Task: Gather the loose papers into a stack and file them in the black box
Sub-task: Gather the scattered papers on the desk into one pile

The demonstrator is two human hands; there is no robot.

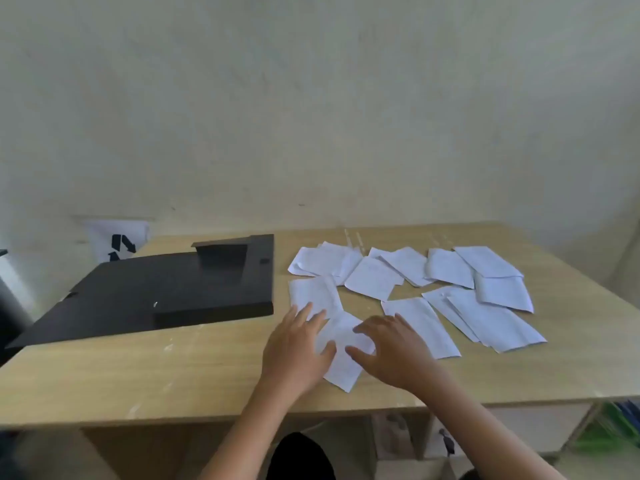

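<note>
Several loose white papers [446,271] lie scattered over the right half of the wooden table [138,368]. A flat black box [166,289] lies on the left half, its lid flap folded out. My left hand [294,348] and my right hand [394,351] rest with fingers spread on either side of the nearest sheet [341,368], touching its edges. The sheet lies flat on the table between them. Another sheet [313,292] lies just beyond my left fingertips, beside the box.
A pale wall stands right behind the table. A white sheet with black arrows [119,240] leans behind the box at the back left. Shelves with green and blue items [613,431] sit under the table's right end. The front table edge runs below my wrists.
</note>
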